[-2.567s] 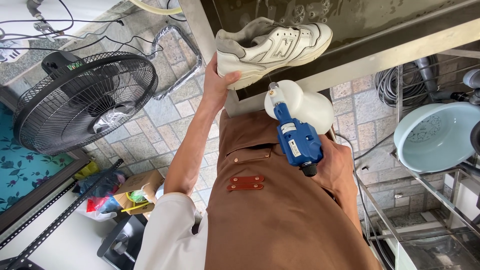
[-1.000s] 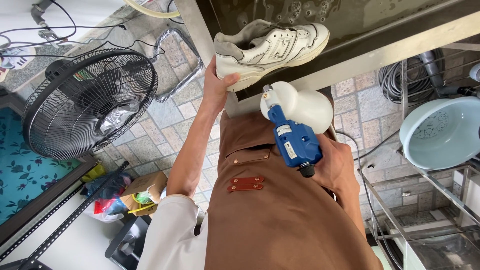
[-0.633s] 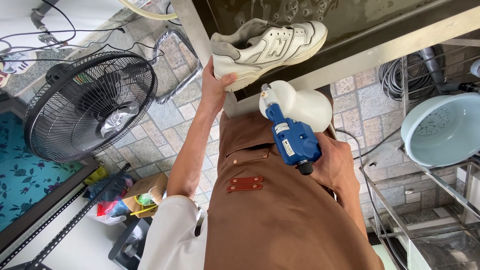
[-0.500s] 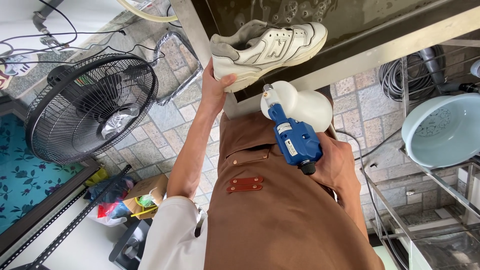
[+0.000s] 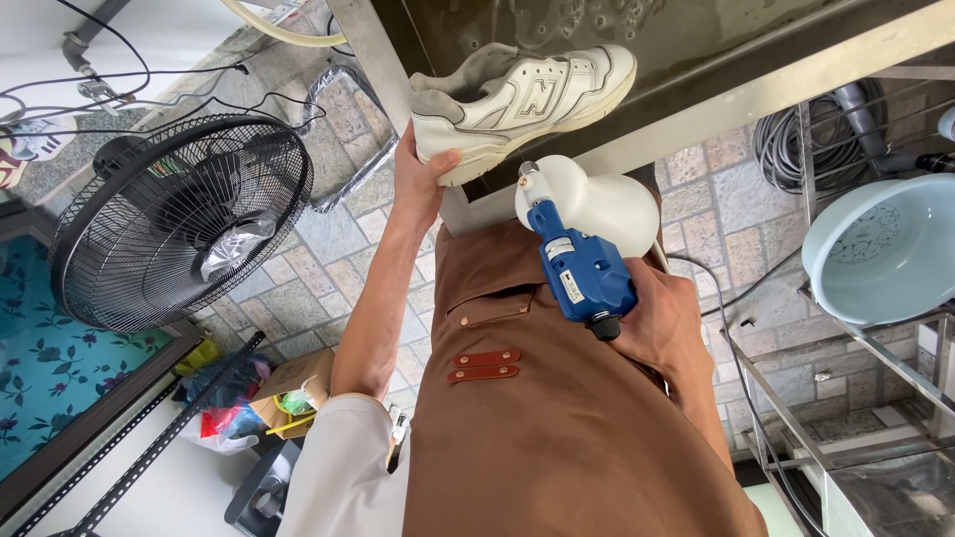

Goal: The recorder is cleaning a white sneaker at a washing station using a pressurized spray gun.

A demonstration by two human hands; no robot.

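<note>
The white sneaker was gripped at its heel by the left hand over the wet metal sink. The blue-and-white sprayer was clasped firmly by the right hand.

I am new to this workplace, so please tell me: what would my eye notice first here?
First, the white sneaker at top centre, gripped at its heel by the left hand over a wet metal sink. Just below it, the right hand holds a blue-and-white sprayer against the brown apron. A black floor fan stands at left.
</note>
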